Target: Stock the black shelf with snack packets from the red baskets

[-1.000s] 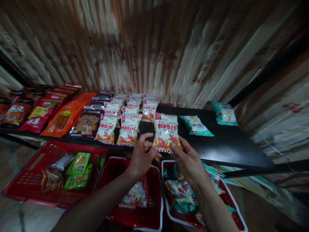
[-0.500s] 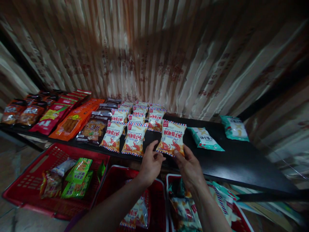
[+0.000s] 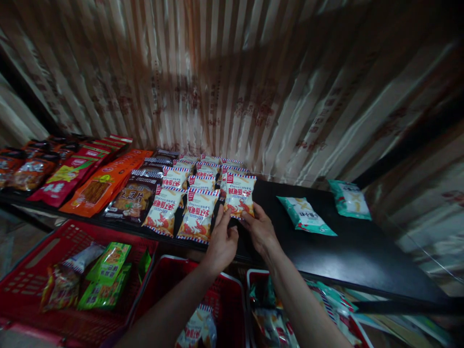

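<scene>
A white snack bag [image 3: 239, 192] with red lettering and a striped border is tilted up above the black shelf, in front of similar bags. My right hand [image 3: 260, 229] pinches its lower right corner between thumb and fingers. At the bag's lower left is my left hand [image 3: 222, 244], fingers stretched out and thumb apart; its fingertips are against or very close to the bag. Just left of that hand lies another white snack bag [image 3: 198, 214] of the same kind, with a further matching bag [image 3: 164, 210] beside it.
The black shelf [image 3: 348, 246] also carries brown bags [image 3: 130, 198], an orange bag [image 3: 105, 183], red bags [image 3: 68, 176] and two teal-and-white bags [image 3: 306, 215]. Below its front edge stand a left red basket [image 3: 39, 251], a middle red basket [image 3: 232, 290] and a right basket [image 3: 362, 328] holding several packets.
The bag in my right hand has moved left and back, towards the column of matching bags. My left hand stays at its lower left. The view has shifted slightly.
</scene>
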`<state>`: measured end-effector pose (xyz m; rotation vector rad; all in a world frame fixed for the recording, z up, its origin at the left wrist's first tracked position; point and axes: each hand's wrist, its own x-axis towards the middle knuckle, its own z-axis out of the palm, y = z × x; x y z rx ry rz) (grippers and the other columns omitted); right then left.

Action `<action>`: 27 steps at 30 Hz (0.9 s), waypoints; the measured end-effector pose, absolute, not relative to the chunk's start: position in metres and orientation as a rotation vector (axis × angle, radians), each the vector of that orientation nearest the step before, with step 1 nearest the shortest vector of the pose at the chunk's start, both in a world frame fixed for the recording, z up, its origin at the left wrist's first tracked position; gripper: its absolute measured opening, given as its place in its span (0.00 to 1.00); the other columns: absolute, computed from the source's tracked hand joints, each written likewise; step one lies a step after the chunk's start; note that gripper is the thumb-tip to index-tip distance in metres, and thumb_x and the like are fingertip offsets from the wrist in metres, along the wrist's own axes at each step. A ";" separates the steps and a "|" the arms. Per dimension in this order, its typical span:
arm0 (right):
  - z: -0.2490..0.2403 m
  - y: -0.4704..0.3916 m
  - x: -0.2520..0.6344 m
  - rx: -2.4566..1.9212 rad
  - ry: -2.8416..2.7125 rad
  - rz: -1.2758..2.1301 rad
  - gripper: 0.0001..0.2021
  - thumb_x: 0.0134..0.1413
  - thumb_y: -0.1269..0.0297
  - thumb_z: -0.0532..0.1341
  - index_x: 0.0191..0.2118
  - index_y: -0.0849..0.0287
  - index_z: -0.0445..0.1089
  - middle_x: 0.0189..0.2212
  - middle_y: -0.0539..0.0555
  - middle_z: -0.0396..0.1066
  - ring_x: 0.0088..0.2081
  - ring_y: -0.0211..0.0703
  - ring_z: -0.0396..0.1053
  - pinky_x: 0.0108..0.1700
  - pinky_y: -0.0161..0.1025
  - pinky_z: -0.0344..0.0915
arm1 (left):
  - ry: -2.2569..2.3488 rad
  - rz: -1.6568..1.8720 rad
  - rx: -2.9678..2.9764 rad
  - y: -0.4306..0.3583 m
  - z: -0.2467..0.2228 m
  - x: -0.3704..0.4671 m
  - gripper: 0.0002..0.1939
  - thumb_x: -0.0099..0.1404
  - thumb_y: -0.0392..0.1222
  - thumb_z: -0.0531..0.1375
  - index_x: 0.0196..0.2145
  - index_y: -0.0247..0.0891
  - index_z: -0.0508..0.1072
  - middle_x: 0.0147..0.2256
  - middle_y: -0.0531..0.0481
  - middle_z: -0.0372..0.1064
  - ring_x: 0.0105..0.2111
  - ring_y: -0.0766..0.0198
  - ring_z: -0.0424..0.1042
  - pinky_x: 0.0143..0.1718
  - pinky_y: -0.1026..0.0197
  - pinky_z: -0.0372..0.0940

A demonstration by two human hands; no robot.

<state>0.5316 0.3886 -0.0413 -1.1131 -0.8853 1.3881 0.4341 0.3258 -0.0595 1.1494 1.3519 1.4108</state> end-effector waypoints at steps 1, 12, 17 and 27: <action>-0.043 0.390 0.530 -1.111 -0.887 1.385 0.22 0.33 0.67 0.69 0.41 0.55 0.70 0.33 0.48 0.75 0.34 0.38 0.71 0.34 0.34 0.69 | 1.336 1.407 1.159 0.326 -0.058 0.434 0.30 0.61 0.32 0.53 0.60 0.42 0.58 0.67 0.47 0.35 0.62 0.53 0.52 0.59 0.52 0.57; -0.062 0.399 0.516 -1.217 -0.986 1.288 0.22 0.35 0.63 0.67 0.42 0.56 0.67 0.35 0.48 0.73 0.33 0.41 0.72 0.35 0.38 0.70 | 1.391 1.297 1.197 0.329 -0.064 0.427 0.33 0.60 0.32 0.53 0.63 0.40 0.53 0.68 0.47 0.27 0.63 0.51 0.49 0.61 0.52 0.54; -0.064 0.403 0.525 -1.524 -1.442 1.003 0.18 0.48 0.57 0.60 0.45 0.54 0.65 0.38 0.52 0.73 0.31 0.44 0.73 0.32 0.40 0.67 | 1.377 1.311 1.141 0.331 -0.065 0.427 0.33 0.59 0.32 0.53 0.62 0.43 0.55 0.68 0.50 0.27 0.63 0.51 0.51 0.60 0.52 0.56; -0.041 0.396 0.528 -1.931 -1.957 0.401 0.17 0.56 0.53 0.53 0.47 0.55 0.67 0.41 0.58 0.74 0.42 0.52 0.72 0.37 0.41 0.62 | 1.567 1.271 1.292 0.329 -0.062 0.425 0.32 0.58 0.31 0.53 0.61 0.36 0.57 0.66 0.43 0.37 0.65 0.55 0.40 0.64 0.52 0.46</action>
